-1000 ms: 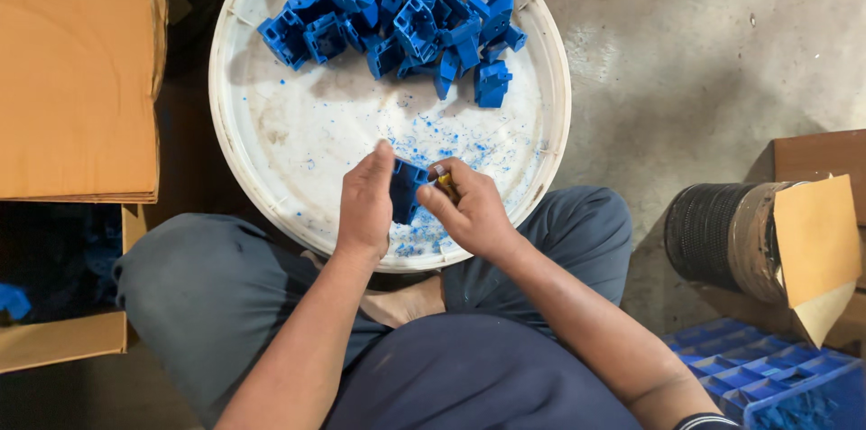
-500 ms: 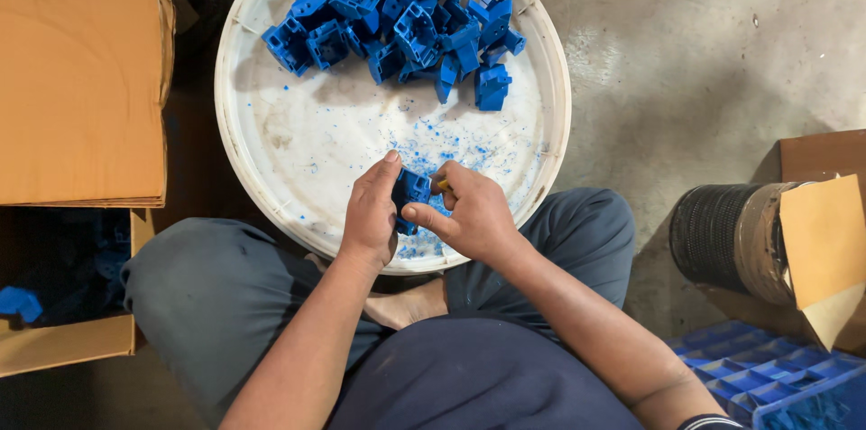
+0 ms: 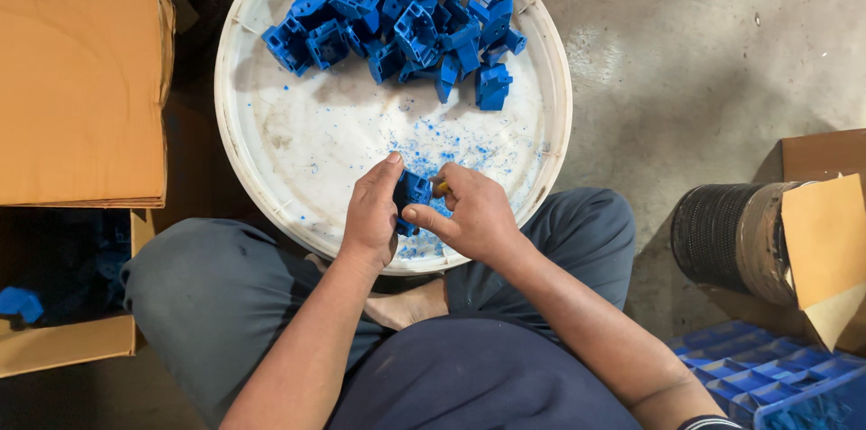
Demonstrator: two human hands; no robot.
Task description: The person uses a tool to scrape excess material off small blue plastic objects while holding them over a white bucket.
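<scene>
A round white plastic tray [image 3: 271, 150] at frame centre carries a heap of blue moulded plastic parts [image 3: 406, 19] at its top, apart from the blue shavings. At lower centre, the left hand [image 3: 372, 213] pinches one small blue part [image 3: 413, 195], steadying it, while the right hand [image 3: 474, 213] grips a yellow-handled tool [image 3: 439, 184] against it.

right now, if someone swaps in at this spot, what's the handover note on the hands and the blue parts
Left hand: grips one small blue plastic part over the near side of the round white tub.
Right hand: pinches the same part and holds a small yellowish tool, mostly hidden.
Pile of blue plastic parts: heaped at the tub's far side.
Blue plastic shavings: scattered on the tub floor by the hands, so some trimming looks done.
Left: the pile looks unworked, though I cannot be sure.
</scene>
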